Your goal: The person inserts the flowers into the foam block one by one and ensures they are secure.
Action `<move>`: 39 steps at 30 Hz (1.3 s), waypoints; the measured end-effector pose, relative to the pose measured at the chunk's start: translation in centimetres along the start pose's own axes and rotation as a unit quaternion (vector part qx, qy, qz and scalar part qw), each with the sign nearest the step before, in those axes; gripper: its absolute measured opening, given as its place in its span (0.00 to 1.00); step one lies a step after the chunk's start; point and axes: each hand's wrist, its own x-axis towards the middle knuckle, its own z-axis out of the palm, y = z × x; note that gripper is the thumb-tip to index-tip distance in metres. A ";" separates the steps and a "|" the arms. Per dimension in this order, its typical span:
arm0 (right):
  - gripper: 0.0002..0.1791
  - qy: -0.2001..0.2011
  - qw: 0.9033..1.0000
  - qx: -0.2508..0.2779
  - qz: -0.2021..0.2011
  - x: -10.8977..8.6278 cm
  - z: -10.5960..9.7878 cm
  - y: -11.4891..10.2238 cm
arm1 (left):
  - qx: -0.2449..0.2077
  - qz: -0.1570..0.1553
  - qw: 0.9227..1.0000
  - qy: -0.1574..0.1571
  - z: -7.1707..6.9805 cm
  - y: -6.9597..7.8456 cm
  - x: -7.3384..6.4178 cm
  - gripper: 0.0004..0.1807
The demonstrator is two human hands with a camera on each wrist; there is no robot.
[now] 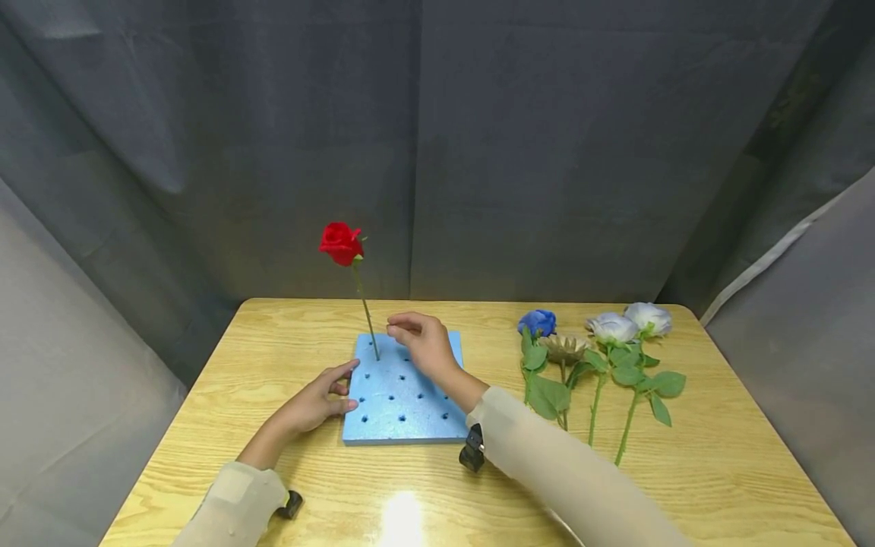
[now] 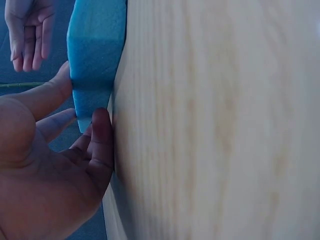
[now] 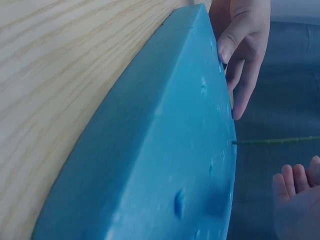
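Note:
A red rose (image 1: 340, 245) stands in a hole near the back left of a blue foam board (image 1: 413, 389), its stem tilting left. My left hand (image 1: 313, 401) rests at the board's left side, thumb and fingertips spread along the edge. In the left wrist view, fingers touch the foam's side (image 2: 92, 65) close to the tabletop. My right hand (image 1: 429, 351) hovers over the back of the board, just right of the rose stem (image 3: 275, 140). Its fingers are loosely bent and hold nothing; the right wrist view shows them apart from the stem.
On the right of the wooden table (image 1: 738, 463) lie a blue rose (image 1: 538, 323), a brownish flower (image 1: 564, 349) and two pale flowers (image 1: 612, 327) with leafy stems. Several holes dot the board. Grey curtains (image 1: 533, 152) hang behind and at both sides.

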 end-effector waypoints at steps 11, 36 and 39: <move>0.11 0.004 1.000 -0.002 -0.002 -1.4 -2.0 0.7 | 0.004 0.010 1.000 -0.007 0.0 0.0 -0.1 0.43; 0.18 -0.027 0.997 0.051 0.053 -5.9 -6.6 1.9 | -0.004 0.020 1.000 -0.017 0.0 -0.1 -0.1 0.44; 0.19 -0.020 0.997 0.049 0.061 -6.4 -7.1 2.0 | -0.004 0.015 1.000 -0.015 0.0 -0.1 0.0 0.44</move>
